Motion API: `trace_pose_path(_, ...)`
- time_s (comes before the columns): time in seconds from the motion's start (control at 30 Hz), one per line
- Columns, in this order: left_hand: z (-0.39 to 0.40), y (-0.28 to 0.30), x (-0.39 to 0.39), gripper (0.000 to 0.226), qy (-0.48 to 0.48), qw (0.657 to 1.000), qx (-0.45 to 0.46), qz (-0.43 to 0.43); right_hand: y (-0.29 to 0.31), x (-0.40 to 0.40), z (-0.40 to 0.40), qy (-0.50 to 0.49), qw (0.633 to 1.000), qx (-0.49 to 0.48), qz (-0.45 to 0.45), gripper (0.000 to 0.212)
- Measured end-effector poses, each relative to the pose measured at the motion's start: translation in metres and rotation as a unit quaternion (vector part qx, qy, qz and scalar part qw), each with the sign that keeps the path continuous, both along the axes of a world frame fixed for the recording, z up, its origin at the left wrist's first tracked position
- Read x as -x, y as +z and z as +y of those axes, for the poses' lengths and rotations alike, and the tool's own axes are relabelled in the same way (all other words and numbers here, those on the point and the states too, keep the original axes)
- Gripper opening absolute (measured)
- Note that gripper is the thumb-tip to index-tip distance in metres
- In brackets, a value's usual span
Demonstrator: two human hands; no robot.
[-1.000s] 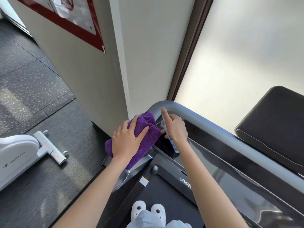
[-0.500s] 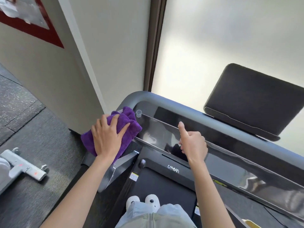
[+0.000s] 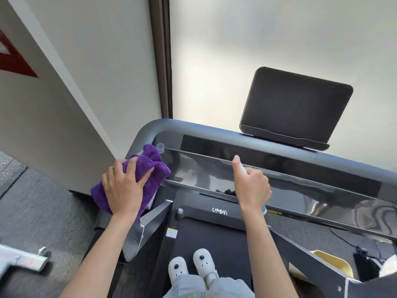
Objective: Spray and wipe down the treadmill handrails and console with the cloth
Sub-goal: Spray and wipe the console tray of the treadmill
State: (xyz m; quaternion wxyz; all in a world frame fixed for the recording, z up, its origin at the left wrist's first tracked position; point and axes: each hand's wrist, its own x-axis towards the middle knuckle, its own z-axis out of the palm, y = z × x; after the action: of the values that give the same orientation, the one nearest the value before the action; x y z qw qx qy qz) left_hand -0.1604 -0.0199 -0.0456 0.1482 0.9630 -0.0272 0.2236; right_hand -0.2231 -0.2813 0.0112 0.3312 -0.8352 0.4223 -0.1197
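One purple cloth [image 3: 150, 168] lies bunched on the left corner of the treadmill's grey handrail [image 3: 214, 129], and the left hand [image 3: 123, 188] presses on it with the fingers spread and a little bent over the fabric. One small spray bottle [image 3: 263, 209] is in the right hand [image 3: 252, 186]; only its blue lower end shows under the wrist. The fingers are curled around it and the index finger is raised on top. This hand is above the glossy black console [image 3: 300, 190]. One clear cap [image 3: 160, 147] stands on the console just beside the cloth. One dark tablet holder [image 3: 296, 106] rises behind the rail. Two white slippers [image 3: 191, 265] stand on the black belt [image 3: 214, 235]. The floor [image 3: 43, 211] is dark and speckled, the wall [image 3: 96, 61] is pale, and a frosted window [image 3: 268, 35] is behind the machine.
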Motion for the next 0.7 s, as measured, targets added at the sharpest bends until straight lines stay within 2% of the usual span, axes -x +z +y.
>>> trace_pose_path(0.3,-0.019,0.009,0.007,0.054,-0.063,0.995,0.073,-0.027,-0.005,0.042,-0.053,-0.091,0.995,0.013,-0.028,0.071)
trace_pose_path(0.53,-0.084,0.020,0.017,0.056,-0.116,0.984,0.134,0.034,-0.006,0.051,-0.089,-0.111,0.993,0.011,-0.038,0.069)
trace_pose_path(0.7,-0.131,0.028,0.025,0.057,-0.153,0.976,0.144,0.053,-0.005,0.052,-0.104,-0.114,0.993,0.009,-0.033,0.067)
